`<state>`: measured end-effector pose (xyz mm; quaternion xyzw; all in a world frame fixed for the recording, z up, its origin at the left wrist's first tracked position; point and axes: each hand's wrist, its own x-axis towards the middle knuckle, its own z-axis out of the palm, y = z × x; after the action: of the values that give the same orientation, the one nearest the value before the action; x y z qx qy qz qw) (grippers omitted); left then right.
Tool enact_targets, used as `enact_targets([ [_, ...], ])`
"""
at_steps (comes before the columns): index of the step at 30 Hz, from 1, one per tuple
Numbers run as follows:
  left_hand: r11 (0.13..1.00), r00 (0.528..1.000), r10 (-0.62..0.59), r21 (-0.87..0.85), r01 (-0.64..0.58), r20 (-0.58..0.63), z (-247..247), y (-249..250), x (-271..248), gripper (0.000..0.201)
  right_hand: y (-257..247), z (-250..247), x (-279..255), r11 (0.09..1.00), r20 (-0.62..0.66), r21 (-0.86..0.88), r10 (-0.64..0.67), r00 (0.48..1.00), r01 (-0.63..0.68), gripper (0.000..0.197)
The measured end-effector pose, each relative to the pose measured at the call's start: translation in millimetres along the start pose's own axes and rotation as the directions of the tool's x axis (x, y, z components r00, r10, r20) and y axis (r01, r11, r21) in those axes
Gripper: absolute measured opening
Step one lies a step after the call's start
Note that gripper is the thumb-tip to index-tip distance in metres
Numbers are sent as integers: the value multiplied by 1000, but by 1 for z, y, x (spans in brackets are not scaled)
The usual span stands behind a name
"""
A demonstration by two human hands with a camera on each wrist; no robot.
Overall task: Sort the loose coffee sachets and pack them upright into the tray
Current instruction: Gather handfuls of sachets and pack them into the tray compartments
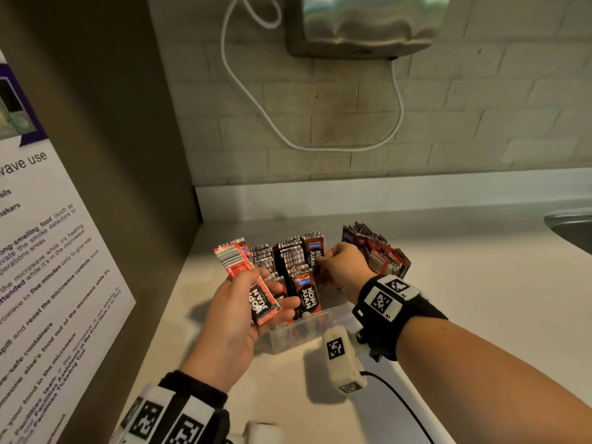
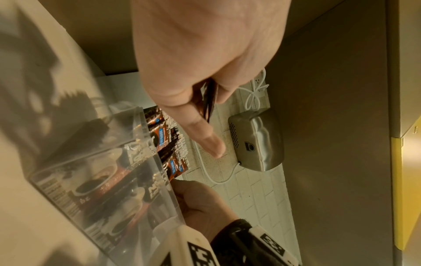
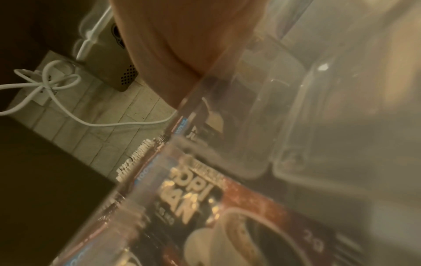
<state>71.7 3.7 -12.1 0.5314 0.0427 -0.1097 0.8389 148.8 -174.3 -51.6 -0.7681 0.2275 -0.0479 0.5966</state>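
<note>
A clear plastic tray (image 1: 298, 336) stands on the pale counter, packed with upright red-and-black coffee sachets (image 1: 293, 259). My left hand (image 1: 253, 302) hovers at the tray's left front corner and grips a small stack of sachets (image 1: 248, 277) between thumb and fingers. My right hand (image 1: 336, 264) reaches into the tray from the right, fingers curled on the top of an upright sachet (image 1: 315, 251). The left wrist view shows the thumb and fingers pinching the dark sachets' edge (image 2: 208, 100) above the tray wall (image 2: 159, 180). The right wrist view is blurred; the tray wall (image 3: 227, 126) covers the fingertips.
A loose pile of sachets (image 1: 378, 251) lies on the counter just right of the tray. A brown cabinet side with a microwave notice (image 1: 48, 267) closes the left. A sink rim (image 1: 570, 225) is at far right. A steel dispenser (image 1: 362, 24) and white cable (image 1: 256, 100) hang on the tiled wall.
</note>
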Motion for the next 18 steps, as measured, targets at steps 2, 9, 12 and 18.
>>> enact_targets([
  [2,1000,1000,-3,6,3,2,0,0,-1,14,1,0,1,1000,2,-1,-2,1000,2,16],
  [9,1000,1000,-4,11,4,9,-1,0,-1,14,4,0,2,999,-5,-23,-37,999,37,17],
  [12,1000,1000,-4,17,4,14,-2,0,-1,15,6,0,5,999,-10,-16,-49,999,48,17],
  [18,1000,1000,10,21,-10,19,-2,0,-1,15,10,0,9,994,-51,-58,-99,994,96,18],
])
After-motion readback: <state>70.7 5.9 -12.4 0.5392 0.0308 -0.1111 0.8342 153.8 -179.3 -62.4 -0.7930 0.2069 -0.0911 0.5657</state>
